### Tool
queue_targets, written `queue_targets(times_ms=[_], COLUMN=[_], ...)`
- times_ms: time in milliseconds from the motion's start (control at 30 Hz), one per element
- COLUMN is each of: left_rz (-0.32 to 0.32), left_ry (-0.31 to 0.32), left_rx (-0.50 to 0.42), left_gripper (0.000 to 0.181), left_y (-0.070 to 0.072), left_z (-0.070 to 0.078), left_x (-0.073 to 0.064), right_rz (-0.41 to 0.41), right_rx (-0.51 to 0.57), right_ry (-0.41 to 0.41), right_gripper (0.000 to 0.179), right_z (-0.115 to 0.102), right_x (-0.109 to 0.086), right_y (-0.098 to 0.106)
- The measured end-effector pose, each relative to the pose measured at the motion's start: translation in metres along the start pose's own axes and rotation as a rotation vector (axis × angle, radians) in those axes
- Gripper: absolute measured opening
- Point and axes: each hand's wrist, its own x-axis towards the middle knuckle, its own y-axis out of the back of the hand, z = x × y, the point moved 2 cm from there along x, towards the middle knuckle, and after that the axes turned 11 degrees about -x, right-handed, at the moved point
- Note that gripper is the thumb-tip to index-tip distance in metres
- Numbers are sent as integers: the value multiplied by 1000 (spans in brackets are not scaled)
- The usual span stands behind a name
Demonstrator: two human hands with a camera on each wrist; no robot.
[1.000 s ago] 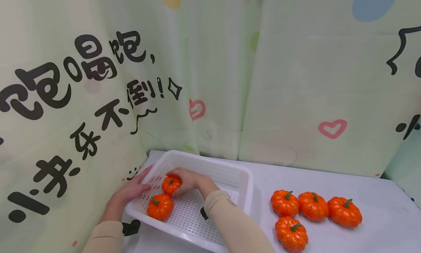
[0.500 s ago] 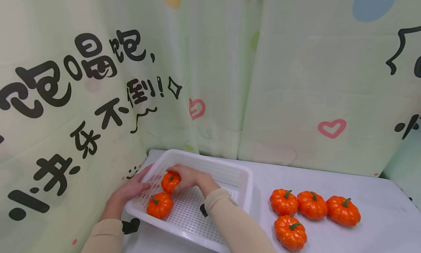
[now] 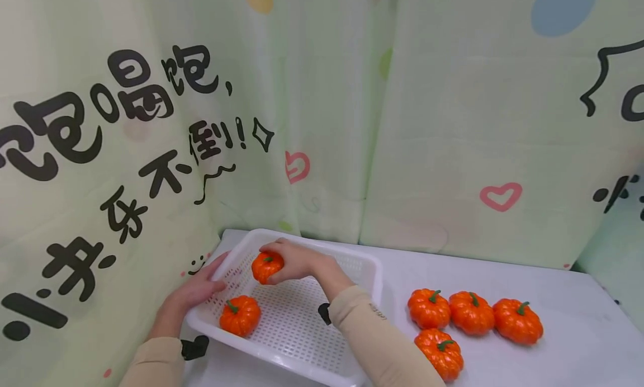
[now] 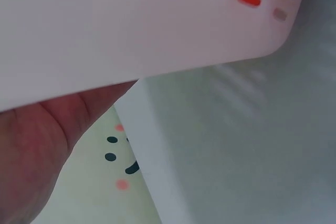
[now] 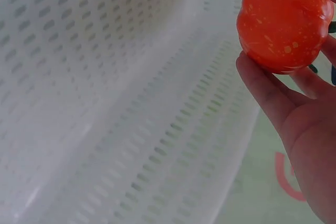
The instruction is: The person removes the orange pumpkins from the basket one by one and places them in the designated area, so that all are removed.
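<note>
My right hand (image 3: 294, 259) holds a small orange pumpkin (image 3: 266, 268) with a green stem over the far left part of a white perforated plastic basket (image 3: 307, 325). In the right wrist view, fingers and thumb are round the pumpkin (image 5: 283, 24), which hangs clear of the basket's floor. A second pumpkin (image 3: 240, 316) sits inside at the near left corner. My left hand (image 3: 198, 286) grips the basket's left rim, thumb over the top. From the left wrist view, part of the left hand (image 4: 31, 156) shows beneath the rim, its fingertips hidden.
To the right of the basket, several more orange pumpkins (image 3: 471, 313) rest on the white tabletop (image 3: 578, 320), one partly hidden by the right sleeve. A pale green printed curtain (image 3: 427, 152) hangs behind and along the left side.
The right hand has lifted the pumpkin up and slightly right, away from the other pumpkin in the basket. The left hand stays at the rim. The head view has shifted slightly.
</note>
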Motion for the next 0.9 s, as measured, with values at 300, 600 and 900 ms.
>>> queue_targets(times_ms=[300,600,900], left_rz=[4,-2,-7], left_ry=[9,2,3], left_rx=[-3,27,12], left_gripper=[77,77,77], left_y=[0,1,1], left_z=[0,-1,0], left_x=[-2,-1,-1], right_rz=[42,68,113], right_rx=[-9,7,40], right_ry=[-3,-4,0], right_gripper=[64,62,61], right_z=[1,8,21], right_x=[-27,-58,-93], right_y=[23,44,66])
